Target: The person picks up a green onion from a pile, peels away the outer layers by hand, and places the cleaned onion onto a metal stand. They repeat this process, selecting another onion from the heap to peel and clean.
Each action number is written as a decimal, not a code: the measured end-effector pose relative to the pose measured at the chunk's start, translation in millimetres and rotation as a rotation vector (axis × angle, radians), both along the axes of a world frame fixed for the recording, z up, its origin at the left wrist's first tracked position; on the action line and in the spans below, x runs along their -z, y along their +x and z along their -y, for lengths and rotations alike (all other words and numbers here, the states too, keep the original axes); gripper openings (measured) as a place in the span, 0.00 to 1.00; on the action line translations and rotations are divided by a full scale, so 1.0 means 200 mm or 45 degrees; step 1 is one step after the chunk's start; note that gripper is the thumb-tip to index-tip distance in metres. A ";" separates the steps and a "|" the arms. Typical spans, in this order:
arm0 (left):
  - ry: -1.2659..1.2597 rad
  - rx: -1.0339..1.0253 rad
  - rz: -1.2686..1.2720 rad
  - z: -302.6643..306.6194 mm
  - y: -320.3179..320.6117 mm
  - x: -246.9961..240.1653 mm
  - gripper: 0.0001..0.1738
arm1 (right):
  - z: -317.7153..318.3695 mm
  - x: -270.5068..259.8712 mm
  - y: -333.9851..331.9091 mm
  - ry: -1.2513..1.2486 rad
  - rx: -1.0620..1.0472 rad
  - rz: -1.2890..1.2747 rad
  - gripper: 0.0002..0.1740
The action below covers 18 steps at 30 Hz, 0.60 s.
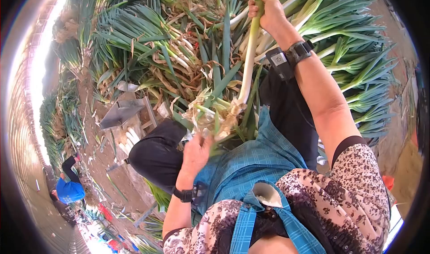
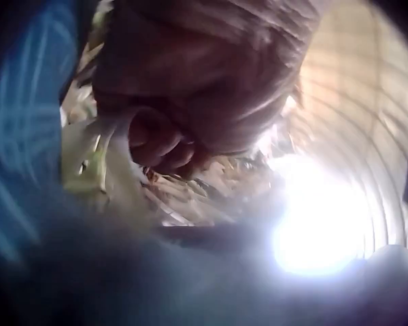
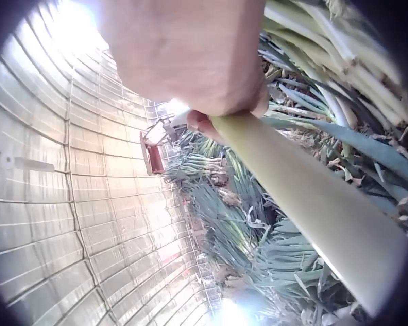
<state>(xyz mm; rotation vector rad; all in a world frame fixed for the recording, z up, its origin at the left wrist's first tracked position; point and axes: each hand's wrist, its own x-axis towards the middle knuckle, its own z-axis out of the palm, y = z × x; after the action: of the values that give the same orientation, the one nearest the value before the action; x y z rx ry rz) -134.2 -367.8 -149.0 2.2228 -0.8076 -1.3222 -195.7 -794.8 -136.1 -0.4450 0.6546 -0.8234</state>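
Observation:
In the head view my right hand (image 1: 272, 15) grips a long green onion (image 1: 251, 52) where its pale stem turns green. The stem slants down toward my lap, its root end among ragged, dry outer leaves (image 1: 207, 112). My left hand (image 1: 195, 154) pinches these loose outer leaves just below that end. The left wrist view shows the curled fingers of the left hand (image 2: 160, 139) with a pale strip of leaf (image 2: 115, 146) by them. From the right wrist, the thick white stem (image 3: 313, 197) runs out of the fist toward the camera.
Trimmed green onions (image 1: 354, 74) lie fanned out on the right. Untrimmed ones (image 1: 143, 34) with dry leaves are heaped in front. A grey metal piece (image 1: 121, 113) stands by the left knee. Someone in a blue top (image 1: 70, 191) is farther off at left.

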 end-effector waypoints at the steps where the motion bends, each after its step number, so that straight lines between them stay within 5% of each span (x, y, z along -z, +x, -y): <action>1: -0.366 -0.078 0.302 0.08 -0.02 -0.05 0.22 | -0.01 0.00 0.01 -0.006 -0.019 0.003 0.13; 2: -0.730 -0.154 0.610 0.16 -0.04 -0.09 0.21 | -0.01 0.01 0.03 -0.010 -0.036 0.010 0.13; 5: -0.837 -0.119 0.590 0.40 -0.09 -0.14 0.19 | -0.05 0.01 0.06 -0.041 -0.046 -0.042 0.12; 7: -0.971 0.166 0.720 0.51 -0.12 -0.09 0.15 | -0.07 -0.01 0.06 -0.035 -0.020 -0.088 0.12; 10: -0.977 0.070 0.381 0.55 -0.13 0.01 0.12 | -0.03 0.02 0.05 -0.034 0.046 -0.163 0.12; 11: -1.079 0.060 0.485 0.55 -0.13 0.04 0.06 | 0.00 0.03 0.04 -0.030 0.050 -0.169 0.12; 14: -0.709 -0.241 0.155 0.42 -0.13 -0.07 0.03 | 0.13 0.11 0.01 0.013 0.167 -0.285 0.12; 18: -0.605 -0.229 0.551 0.15 -0.02 0.17 0.04 | 0.18 0.13 -0.03 0.001 0.366 -0.390 0.13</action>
<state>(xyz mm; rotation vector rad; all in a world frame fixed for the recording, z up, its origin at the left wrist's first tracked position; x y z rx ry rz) -137.6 -397.4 -182.9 2.1399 -0.9266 -0.4960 -201.1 -831.5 -162.5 -0.4879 1.0192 -1.0371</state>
